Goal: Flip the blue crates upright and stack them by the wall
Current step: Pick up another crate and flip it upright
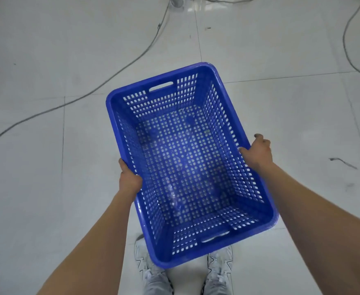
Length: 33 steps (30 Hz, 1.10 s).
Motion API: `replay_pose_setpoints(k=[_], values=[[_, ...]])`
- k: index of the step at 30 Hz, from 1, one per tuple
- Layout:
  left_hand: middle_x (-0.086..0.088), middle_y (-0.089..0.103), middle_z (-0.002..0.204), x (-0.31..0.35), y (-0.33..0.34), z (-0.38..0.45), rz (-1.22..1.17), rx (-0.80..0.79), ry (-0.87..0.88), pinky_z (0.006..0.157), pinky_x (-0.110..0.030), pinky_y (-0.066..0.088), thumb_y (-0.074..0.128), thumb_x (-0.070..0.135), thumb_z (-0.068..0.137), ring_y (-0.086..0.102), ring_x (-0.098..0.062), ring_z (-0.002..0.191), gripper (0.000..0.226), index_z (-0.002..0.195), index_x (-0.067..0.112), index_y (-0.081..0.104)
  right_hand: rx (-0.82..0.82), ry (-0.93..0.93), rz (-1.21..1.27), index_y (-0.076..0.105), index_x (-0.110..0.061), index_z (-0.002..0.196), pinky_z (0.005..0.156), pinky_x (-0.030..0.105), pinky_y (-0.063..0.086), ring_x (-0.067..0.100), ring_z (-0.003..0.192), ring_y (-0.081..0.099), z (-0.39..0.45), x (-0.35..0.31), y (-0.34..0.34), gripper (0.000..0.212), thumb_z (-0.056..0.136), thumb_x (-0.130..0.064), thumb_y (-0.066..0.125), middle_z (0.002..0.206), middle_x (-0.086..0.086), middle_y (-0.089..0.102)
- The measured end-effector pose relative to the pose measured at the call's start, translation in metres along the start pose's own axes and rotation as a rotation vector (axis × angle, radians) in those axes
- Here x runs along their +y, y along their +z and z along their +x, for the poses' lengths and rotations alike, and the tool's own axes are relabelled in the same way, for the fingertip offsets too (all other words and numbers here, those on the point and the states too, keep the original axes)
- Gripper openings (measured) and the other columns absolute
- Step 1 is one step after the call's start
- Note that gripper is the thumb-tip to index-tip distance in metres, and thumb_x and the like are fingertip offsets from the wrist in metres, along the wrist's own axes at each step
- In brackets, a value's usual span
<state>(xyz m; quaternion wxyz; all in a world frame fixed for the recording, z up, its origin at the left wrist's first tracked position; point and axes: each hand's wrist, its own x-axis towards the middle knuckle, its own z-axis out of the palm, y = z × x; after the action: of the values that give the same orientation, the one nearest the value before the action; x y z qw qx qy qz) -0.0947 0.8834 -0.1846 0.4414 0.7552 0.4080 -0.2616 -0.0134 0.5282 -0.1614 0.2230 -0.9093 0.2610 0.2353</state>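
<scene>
One blue perforated crate (221, 81) is held upright in the air in front of me, its open top facing the camera and a handle slot in each short end. My left hand (129, 178) grips the rim of its left long side. On the opposite long side, my right hand (257, 153) grips the rim, thumb inside the crate. The crate is empty; the tiled floor shows through its holes. No other crate and no wall is in view.
White floor tiles (47, 209) lie all around. A grey cable (102, 83) runs diagonally across the floor at the left, another cable (345, 45) curves at the top right. My shoes (151, 273) stand directly below the crate.
</scene>
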Motion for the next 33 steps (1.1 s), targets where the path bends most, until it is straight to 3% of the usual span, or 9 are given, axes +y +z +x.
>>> replay_pose_setpoints(k=[4, 9, 12, 15, 19, 21, 24, 28, 33], values=[[-0.005, 0.056, 0.131, -0.007, 0.007, -0.001, 0.001, 0.045, 0.033, 0.093, -0.052, 0.052, 0.058, 0.024, 0.091, 0.061, -0.032, 0.104, 0.094, 0.152, 0.042, -0.011, -0.140, 0.000, 0.024, 0.049, -0.002, 0.129, 0.077, 0.033, 0.042, 0.029, 0.090, 0.053, 0.024, -0.001, 0.002, 0.043, 0.096, -0.029, 0.053, 0.122, 0.018, 0.060], [0.001, 0.056, 0.125, 0.001, -0.002, 0.010, -0.025, 0.011, 0.086, 0.092, -0.052, 0.053, 0.058, 0.019, 0.090, 0.063, -0.030, 0.103, 0.090, 0.153, 0.043, -0.001, -0.108, 0.039, 0.040, 0.049, -0.001, 0.119, 0.074, 0.034, 0.039, 0.030, 0.088, 0.051, 0.025, 0.005, 0.009, 0.029, 0.098, -0.020, 0.045, 0.114, 0.017, 0.058], [0.002, 0.054, 0.130, 0.006, -0.010, 0.021, -0.012, -0.031, 0.108, 0.091, -0.049, 0.054, 0.052, 0.010, 0.092, 0.062, -0.029, 0.106, 0.085, 0.154, 0.042, 0.003, -0.215, 0.109, 0.041, 0.047, -0.005, 0.121, 0.079, 0.037, 0.047, 0.030, 0.091, 0.055, 0.017, 0.015, 0.009, 0.032, 0.092, -0.018, 0.049, 0.108, 0.010, 0.057], [0.005, 0.055, 0.125, 0.011, -0.011, 0.027, -0.059, -0.081, 0.118, 0.081, -0.043, 0.057, 0.046, 0.001, 0.096, 0.063, -0.024, 0.102, 0.077, 0.154, 0.041, 0.013, -0.295, 0.221, 0.117, 0.048, -0.010, 0.120, 0.087, 0.050, 0.054, 0.034, 0.097, 0.061, 0.019, 0.033, 0.019, 0.043, 0.079, -0.017, 0.057, 0.113, 0.011, 0.061], [-0.006, 0.062, 0.120, 0.012, -0.005, 0.036, -0.139, -0.050, 0.039, 0.084, -0.048, 0.058, 0.047, 0.010, 0.100, 0.064, -0.028, 0.094, 0.032, 0.129, 0.023, 0.047, -0.126, 0.281, 0.184, 0.047, -0.018, 0.110, 0.091, 0.051, 0.050, 0.034, 0.100, 0.057, 0.011, 0.043, 0.027, 0.034, 0.077, -0.021, 0.056, 0.107, 0.008, 0.057], [-0.008, 0.063, 0.117, 0.011, -0.003, 0.040, -0.110, -0.007, 0.000, 0.084, -0.049, 0.057, 0.051, 0.022, 0.100, 0.064, -0.029, 0.090, 0.016, 0.115, 0.018, 0.050, -0.114, 0.268, 0.331, 0.051, -0.012, 0.116, 0.088, 0.048, 0.053, 0.034, 0.097, 0.061, 0.005, 0.040, 0.030, 0.031, 0.086, -0.017, 0.059, 0.109, 0.009, 0.061], [-0.005, 0.060, 0.113, 0.012, 0.006, 0.045, -0.108, 0.032, 0.002, 0.077, -0.042, 0.052, 0.048, 0.022, 0.100, 0.061, -0.026, 0.092, 0.014, 0.114, 0.018, 0.047, -0.057, 0.229, 0.368, 0.056, -0.012, 0.119, 0.079, 0.040, 0.053, 0.031, 0.089, 0.061, 0.006, 0.041, 0.037, 0.031, 0.088, -0.010, 0.056, 0.101, 0.005, 0.062], [-0.004, 0.058, 0.111, 0.017, 0.013, 0.043, -0.067, 0.129, -0.001, 0.079, -0.042, 0.052, 0.046, 0.016, 0.099, 0.060, -0.030, 0.096, 0.023, 0.122, 0.013, 0.047, -0.012, 0.216, 0.404, 0.056, -0.014, 0.113, 0.068, 0.037, 0.054, 0.030, 0.084, 0.063, 0.005, 0.036, 0.038, 0.034, 0.081, -0.003, 0.054, 0.101, 0.006, 0.065], [-0.005, 0.058, 0.111, 0.039, -0.024, 0.004, -0.096, 0.143, 0.002, 0.076, -0.039, 0.048, 0.048, 0.014, 0.098, 0.059, -0.029, 0.095, 0.025, 0.123, 0.011, 0.049, -0.017, 0.180, 0.428, 0.052, -0.017, 0.105, 0.052, 0.026, 0.046, 0.020, 0.071, 0.059, -0.027, 0.006, -0.011, 0.028, 0.081, -0.002, 0.051, 0.093, 0.003, 0.062]])
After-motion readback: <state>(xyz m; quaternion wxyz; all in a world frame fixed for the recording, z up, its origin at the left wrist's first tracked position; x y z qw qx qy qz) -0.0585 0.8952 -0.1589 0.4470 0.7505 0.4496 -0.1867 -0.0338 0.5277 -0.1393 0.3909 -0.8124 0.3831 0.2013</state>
